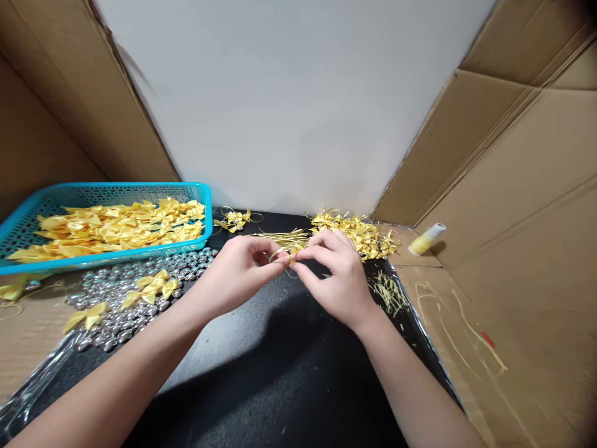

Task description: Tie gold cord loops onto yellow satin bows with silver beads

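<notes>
Both hands meet over the middle of the black work surface (261, 386). My left hand (245, 270) pinches a thin gold cord (275, 254) between thumb and fingers. My right hand (338, 274) is closed at the fingertips on the same cord, touching the left fingertips. A bit of yellow shows at the pinch, mostly covered by the fingers. Just behind the hands lie straight gold cords (284, 238) in a bundle. Beyond my right hand is a heap of yellow ribbon bows with cord loops (359, 233).
On the left a blue basket (208, 211) holds many yellow bows. Silver beads (112, 298) are spread before it, with loose bows (152, 287) on top. Cord scraps (390, 292) and a thread spool (426, 239) lie right. Cardboard walls (522, 186) flank both sides; a white panel stands behind.
</notes>
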A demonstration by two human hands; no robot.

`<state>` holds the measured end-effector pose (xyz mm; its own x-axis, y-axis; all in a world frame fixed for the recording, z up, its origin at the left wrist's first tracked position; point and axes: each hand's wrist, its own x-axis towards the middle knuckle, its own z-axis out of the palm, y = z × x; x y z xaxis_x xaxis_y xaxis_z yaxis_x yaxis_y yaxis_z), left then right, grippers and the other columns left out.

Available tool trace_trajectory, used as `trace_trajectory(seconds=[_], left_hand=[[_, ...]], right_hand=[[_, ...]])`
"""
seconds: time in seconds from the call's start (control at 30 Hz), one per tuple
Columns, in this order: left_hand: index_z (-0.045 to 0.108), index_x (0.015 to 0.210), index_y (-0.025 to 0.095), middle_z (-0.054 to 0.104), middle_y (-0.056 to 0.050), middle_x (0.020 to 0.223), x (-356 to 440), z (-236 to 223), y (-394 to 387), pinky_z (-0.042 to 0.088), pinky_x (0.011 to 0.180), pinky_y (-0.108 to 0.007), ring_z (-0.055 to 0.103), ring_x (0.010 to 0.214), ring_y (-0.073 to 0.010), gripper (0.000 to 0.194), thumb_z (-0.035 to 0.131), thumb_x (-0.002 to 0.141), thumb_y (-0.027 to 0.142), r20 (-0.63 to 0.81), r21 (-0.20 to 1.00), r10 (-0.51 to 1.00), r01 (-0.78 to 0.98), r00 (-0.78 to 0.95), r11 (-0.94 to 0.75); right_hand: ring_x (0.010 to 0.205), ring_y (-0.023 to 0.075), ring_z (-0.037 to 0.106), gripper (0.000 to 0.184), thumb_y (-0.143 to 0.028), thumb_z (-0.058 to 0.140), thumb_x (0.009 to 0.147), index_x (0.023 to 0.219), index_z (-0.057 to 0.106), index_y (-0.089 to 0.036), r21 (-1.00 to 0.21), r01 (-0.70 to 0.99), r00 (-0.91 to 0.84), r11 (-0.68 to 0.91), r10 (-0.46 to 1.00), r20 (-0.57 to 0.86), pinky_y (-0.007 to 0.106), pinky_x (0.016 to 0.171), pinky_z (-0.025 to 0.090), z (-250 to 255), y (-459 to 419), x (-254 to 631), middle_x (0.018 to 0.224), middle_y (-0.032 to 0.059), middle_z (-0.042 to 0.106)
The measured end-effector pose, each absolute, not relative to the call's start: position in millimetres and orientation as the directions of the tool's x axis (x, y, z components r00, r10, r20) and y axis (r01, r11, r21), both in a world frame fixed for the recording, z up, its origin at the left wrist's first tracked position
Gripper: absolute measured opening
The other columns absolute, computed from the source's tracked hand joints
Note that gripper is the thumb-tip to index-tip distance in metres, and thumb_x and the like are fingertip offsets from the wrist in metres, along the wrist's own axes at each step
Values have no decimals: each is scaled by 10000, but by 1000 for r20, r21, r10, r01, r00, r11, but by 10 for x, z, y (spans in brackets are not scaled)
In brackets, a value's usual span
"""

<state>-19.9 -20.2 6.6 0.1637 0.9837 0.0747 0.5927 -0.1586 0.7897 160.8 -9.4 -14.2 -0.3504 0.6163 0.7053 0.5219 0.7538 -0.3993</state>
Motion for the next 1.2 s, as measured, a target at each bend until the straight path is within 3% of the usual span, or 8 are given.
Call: trace_trajectory(seconds=[0.3,0.4,0.53,0.7,0.9,1.2], left_hand=[[601,685,167,512,33,568,-188,23,-271,318,501,-218,401,524,-105,245,570,826,365,242,661,949,682,200,-312],[590,679,168,504,35,570,-186,27,-274,317,500,-215,400,530,-105,257,559,835,369,247,665,944,670,219,-329],[528,607,168,439,45,557,-189,2,-236,288,487,-215,355,530,-97,301,549,831,368,220,703,952,642,215,-307],[518,566,167,390,60,529,-197,-57,-141,256,476,-215,331,509,-87,305,590,780,373,121,799,967,556,223,-229],[652,668,157,644,-10,668,-222,-106,-19,385,567,-227,518,603,-117,200,612,738,340,-83,900,948,432,306,-60],[647,695,170,623,12,685,-261,-103,6,309,488,-209,450,540,-91,219,628,748,381,-204,928,918,365,339,71]], right_hand=[[827,187,573,75,-188,675,821,765,636,-220,-557,492,-290,669,730,619,359,772,434,-209,-94,1527,815,8,633],[832,179,568,118,-163,645,836,739,597,-210,-604,462,-297,649,755,585,349,782,430,-213,-95,1509,820,6,621],[884,194,534,98,-165,580,870,785,557,-209,-579,518,-310,630,769,560,364,816,411,-251,-85,1492,880,21,604],[916,203,507,101,-191,502,915,820,528,-208,-581,535,-312,613,783,539,368,828,395,-342,-58,1460,922,35,591],[893,191,524,143,-223,497,916,776,521,-207,-734,415,-242,537,843,480,353,823,410,-437,3,1434,882,31,585],[834,152,554,140,-194,527,880,801,643,-193,-846,241,-388,475,846,365,321,799,431,-318,124,1595,825,9,590]])
